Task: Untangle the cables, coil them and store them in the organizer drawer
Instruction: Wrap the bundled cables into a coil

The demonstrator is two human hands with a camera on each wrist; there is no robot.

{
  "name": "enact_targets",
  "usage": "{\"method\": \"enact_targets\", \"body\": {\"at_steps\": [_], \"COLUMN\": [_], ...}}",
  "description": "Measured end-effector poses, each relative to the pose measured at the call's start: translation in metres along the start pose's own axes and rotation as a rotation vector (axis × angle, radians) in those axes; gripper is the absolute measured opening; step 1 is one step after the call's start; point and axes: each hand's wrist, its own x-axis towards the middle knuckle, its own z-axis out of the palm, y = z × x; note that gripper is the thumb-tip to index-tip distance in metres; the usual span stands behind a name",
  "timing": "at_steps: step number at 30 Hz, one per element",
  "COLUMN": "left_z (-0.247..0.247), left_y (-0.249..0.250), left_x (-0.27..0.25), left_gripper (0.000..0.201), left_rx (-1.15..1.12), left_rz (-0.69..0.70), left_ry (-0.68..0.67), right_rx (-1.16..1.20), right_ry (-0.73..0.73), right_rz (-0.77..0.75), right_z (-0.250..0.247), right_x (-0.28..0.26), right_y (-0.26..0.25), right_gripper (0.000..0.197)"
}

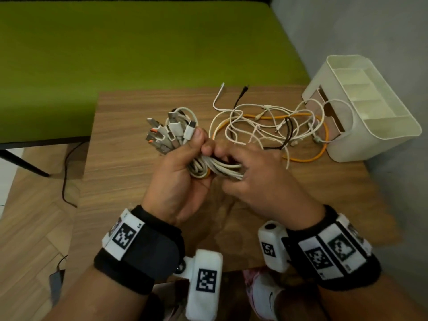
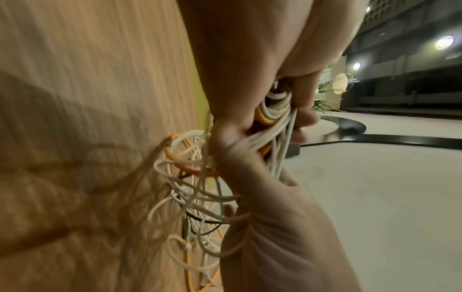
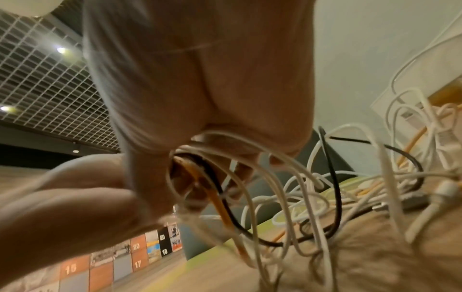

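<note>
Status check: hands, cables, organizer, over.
Left hand grips the cable bundle behind its plugs; right hand pinches the same bundle. Loose tangle on table, strands draped across organizer front. Nothing stored yet.

Wooden table (image 1: 129,181) beside green mat (image 1: 115,54).

Office or public lounge, not a home

An open grid ceiling (image 3: 50,79) with recessed lights, numbered wall panels (image 3: 140,254), a green upholstered bench seat (image 1: 139,42) beyond the hands, and a wooden bench (image 1: 120,181).
</note>
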Motion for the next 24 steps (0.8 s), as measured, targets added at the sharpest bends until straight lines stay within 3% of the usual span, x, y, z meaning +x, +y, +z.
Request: {"method": "enact_targets", "body": {"at_steps": [2, 4, 9, 11, 13, 15, 17, 19, 21, 23, 24], "left_z": [0.0, 0.0, -0.004, -0.008, -0.013, -0.017, -0.018, -0.017, -0.017, -0.018, -0.019], "left_y": [0.002, 0.004, 0.009, 0.014, 0.019, 0.022, 0.022, 0.021, 0.019, 0.019, 0.021], "left_x": [0.001, 0.001, 0.001, 0.003, 0.007, 0.009, 0.011, 0.012, 0.012, 0.012, 0.012], "left_gripper": [0.016, 0.018, 0.023, 0.023, 0.022, 0.021, 0.021, 0.021, 0.023, 0.025, 0.027], "left_rx": [-0.012, -0.016, -0.036, -0.053, -0.058, -0.051, -0.054, -0.038, -0.003, 0.033, 0.042], "left_rz": [-0.016, -0.025, 0.006, 0.039, 0.076, 0.108, 0.137, 0.159, 0.181, 0.202, 0.209], "left_ry": [-0.009, -0.013, 0.025, 0.087, 0.151, 0.199, 0.226, 0.235, 0.237, 0.237, 0.237], "right_rx": [-0.082, -0.204, -0.415, -0.413, -0.335, -0.18, -0.002, 0.212, 0.359, 0.375, 0.354], "right_ry": [0.062, 0.119, 0.167, 0.076, -0.08, -0.129, -0.015, 0.091, -0.032, -0.224, -0.252], "right_rz": [-0.032, -0.042, 0.15, 0.177, 0.177, 0.165, 0.152, 0.197, 0.259, 0.249, 0.221], "right_z": [-0.001, -0.006, -0.024, -0.023, -0.025, -0.032, -0.04, -0.046, -0.048, -0.048, -0.05], "right_x": [0.002, 0.004, 0.009, 0.01, 0.008, 0.004, -0.001, -0.007, -0.014, -0.021, -0.023], "right_y": [0.005, 0.014, 0.03, 0.031, 0.029, 0.018, 0.002, -0.016, -0.03, -0.037, -0.038], "right_gripper": [0.024, 0.022, 0.035, 0.043, 0.069, 0.089, 0.085, 0.064, 0.053, 0.061, 0.065]}}
